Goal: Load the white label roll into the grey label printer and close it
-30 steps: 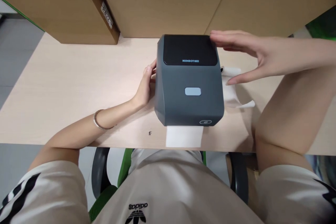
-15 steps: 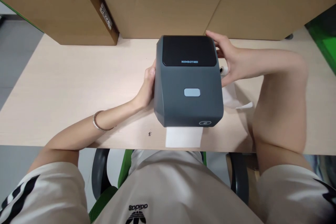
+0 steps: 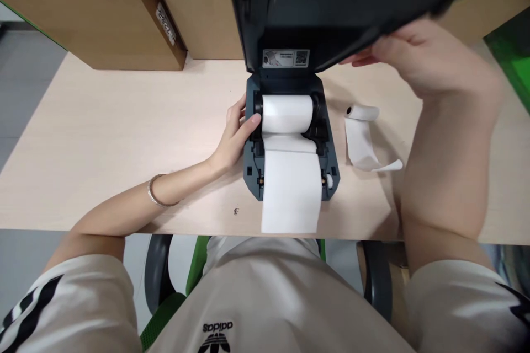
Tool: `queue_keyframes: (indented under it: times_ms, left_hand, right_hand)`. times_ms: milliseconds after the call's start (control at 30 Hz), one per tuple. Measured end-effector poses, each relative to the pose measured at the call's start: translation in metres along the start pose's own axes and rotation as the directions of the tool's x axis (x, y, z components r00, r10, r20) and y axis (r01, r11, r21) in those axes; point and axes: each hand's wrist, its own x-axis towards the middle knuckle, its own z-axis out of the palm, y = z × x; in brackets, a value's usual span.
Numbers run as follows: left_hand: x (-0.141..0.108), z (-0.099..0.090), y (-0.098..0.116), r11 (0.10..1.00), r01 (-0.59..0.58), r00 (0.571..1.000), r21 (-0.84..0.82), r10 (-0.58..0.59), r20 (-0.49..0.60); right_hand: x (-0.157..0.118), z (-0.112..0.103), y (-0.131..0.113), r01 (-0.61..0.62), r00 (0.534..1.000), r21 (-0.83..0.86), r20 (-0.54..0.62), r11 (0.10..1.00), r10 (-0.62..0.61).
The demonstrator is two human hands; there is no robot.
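A dark grey label printer point(image 3: 251, 175) stands on the table in front of me with its lid point(image 3: 318, 5) swung up. Inside lies a white label roll point(image 3: 287, 113), and its paper strip point(image 3: 292, 193) runs over the printer's front toward the table edge. My left hand point(image 3: 232, 140) grips the printer's left side, thumb over the rim beside the roll and fingers along the outer wall. Up at the right, my right hand point(image 3: 426, 60) has its fingers at the raised lid's edge; the lid hides some fingertips and motion blurs the hand slightly.
To the right of the printer lies a small loose paper roll point(image 3: 366, 113) with a curled tail. A flat cardboard box point(image 3: 83, 27) sits at the back left, and larger cardboard point(image 3: 199, 11) lines the table's back. The light wooden table point(image 3: 103, 121) ends just before my lap.
The printer's lid has swung from closed to raised, with my right hand moving up and right along with it. The roll inside now shows. My left thumb has come over the rim.
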Motion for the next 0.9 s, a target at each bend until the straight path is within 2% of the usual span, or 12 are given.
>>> queue_keyframes:
  times_ms: [100,200,300,333,367,433,500,533,600,733,800,900]
  left_hand:
    - [0.001,-0.008,-0.005,0.995,0.074,0.997,-0.064,-0.071,0.043]
    - [0.002,-0.009,-0.001,0.995,0.094,0.995,-0.030,-0.093,0.030]
    - [0.003,-0.007,0.005,0.994,0.112,0.994,-0.006,-0.112,0.000]
    - [0.003,-0.006,0.007,0.994,0.109,0.994,0.004,-0.109,-0.010]
    - [0.002,-0.006,0.008,0.995,0.099,0.995,0.020,-0.099,-0.023]
    - [0.002,-0.005,0.011,0.995,0.064,0.996,0.073,-0.060,-0.060]
    - [0.002,-0.005,0.013,0.991,0.023,0.996,0.133,-0.012,-0.083]
    - [0.002,-0.005,0.015,0.987,0.008,0.996,0.159,0.006,-0.084]
    - [0.003,-0.005,0.017,0.981,-0.009,0.997,0.192,0.024,-0.078]
    - [0.003,-0.006,0.017,0.976,-0.022,0.996,0.218,0.040,-0.078]
    - [0.003,-0.007,0.017,0.974,-0.032,0.996,0.226,0.049,-0.071]
    - [0.003,-0.009,0.016,0.973,-0.042,0.996,0.228,0.058,-0.061]
  right_hand:
    - [0.001,0.026,-0.007,-0.052,0.990,0.002,-0.129,0.999,0.051]
    - [0.001,0.048,-0.014,-0.099,0.976,-0.089,-0.202,0.991,0.080]
    - [-0.007,0.058,-0.025,-0.125,0.947,-0.210,-0.316,0.970,0.053]
    - [-0.010,0.059,-0.030,-0.099,0.951,-0.271,-0.310,0.958,0.011]
    - [-0.013,0.059,-0.034,-0.042,0.969,-0.335,-0.245,0.941,-0.044]
    - [-0.017,0.062,-0.038,0.118,0.992,-0.431,0.006,0.894,-0.128]
    - [-0.018,0.068,-0.037,0.255,0.954,-0.457,0.260,0.852,-0.146]
    - [-0.017,0.072,-0.034,0.289,0.933,-0.464,0.331,0.837,-0.139]
    - [-0.015,0.081,-0.026,0.307,0.923,-0.495,0.364,0.813,-0.127]
    - [-0.009,0.092,-0.017,0.332,0.926,-0.499,0.335,0.800,-0.176]
    - [-0.008,0.089,-0.021,0.364,0.918,-0.495,0.336,0.789,-0.213]
    - [-0.012,0.072,-0.037,0.367,0.925,-0.521,0.293,0.770,-0.243]
